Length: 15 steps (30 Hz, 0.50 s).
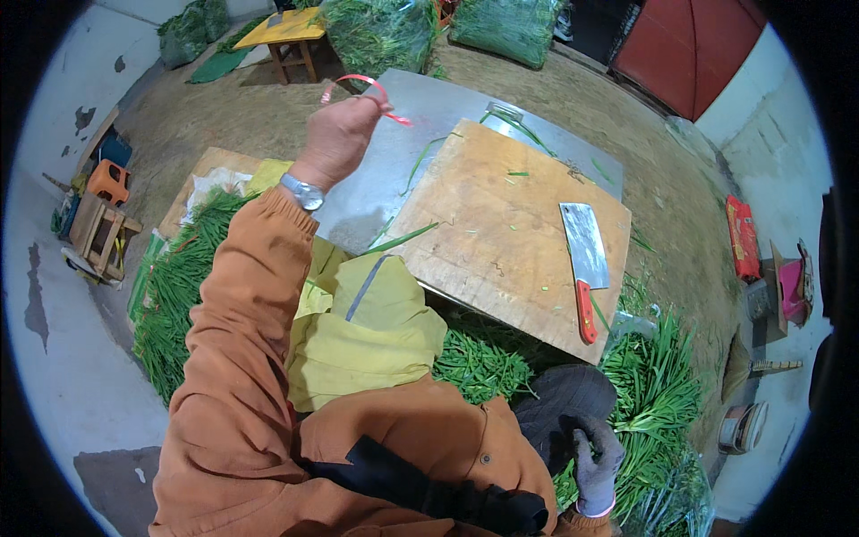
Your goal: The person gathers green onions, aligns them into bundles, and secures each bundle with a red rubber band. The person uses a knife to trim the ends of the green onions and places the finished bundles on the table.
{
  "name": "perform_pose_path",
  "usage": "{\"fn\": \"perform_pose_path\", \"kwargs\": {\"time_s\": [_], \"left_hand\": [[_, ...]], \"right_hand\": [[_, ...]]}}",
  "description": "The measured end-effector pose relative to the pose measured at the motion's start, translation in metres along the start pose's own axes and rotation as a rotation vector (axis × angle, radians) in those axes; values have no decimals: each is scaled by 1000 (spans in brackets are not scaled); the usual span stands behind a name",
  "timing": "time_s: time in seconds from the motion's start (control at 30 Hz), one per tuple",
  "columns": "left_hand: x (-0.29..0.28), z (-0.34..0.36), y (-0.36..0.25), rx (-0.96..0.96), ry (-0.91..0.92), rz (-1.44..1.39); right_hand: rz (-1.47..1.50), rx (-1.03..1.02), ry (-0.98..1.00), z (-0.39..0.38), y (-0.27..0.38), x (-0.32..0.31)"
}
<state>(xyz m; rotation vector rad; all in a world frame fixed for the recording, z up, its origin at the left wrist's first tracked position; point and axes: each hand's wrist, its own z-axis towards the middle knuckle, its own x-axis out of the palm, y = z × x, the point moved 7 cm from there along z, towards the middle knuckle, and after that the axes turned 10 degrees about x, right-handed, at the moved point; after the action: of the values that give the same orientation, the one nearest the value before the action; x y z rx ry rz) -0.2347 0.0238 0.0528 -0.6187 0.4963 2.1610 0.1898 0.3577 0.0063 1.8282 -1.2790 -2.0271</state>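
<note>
My left hand (342, 134), bare with a watch at the wrist, is raised over the far left part of the metal table (344, 208). Pinched in its closed fingers is a thin pinkish-red plastic strip (368, 80), which loops above them. Low on the right, my right hand (598, 467) wears a grey glove. Its fingers are loosely bent and apart, with nothing visible in them, beside a heap of long green leafy stalks (658, 376). A cleaver (585, 255) with a red handle lies on the wooden board (501, 215), its handle toward me.
More green stalks (183, 295) are piled at my left, and others (479, 367) lie below the board. Yellow cloth (367, 331) covers my lap. Bagged greens (380, 31) and a yellow stool (282, 29) stand at the back. A bucket (743, 428) is by the right wall.
</note>
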Motion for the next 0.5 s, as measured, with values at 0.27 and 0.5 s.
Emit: {"fn": "perform_pose_path", "kwargs": {"time_s": [0.27,0.5], "left_hand": [[144,-127,13,-25,744,189],[163,-176,32,-256,813,75]], "right_hand": [[-29,-1,37,10,12,7],[-66,16,79,-2,0,7]]}}
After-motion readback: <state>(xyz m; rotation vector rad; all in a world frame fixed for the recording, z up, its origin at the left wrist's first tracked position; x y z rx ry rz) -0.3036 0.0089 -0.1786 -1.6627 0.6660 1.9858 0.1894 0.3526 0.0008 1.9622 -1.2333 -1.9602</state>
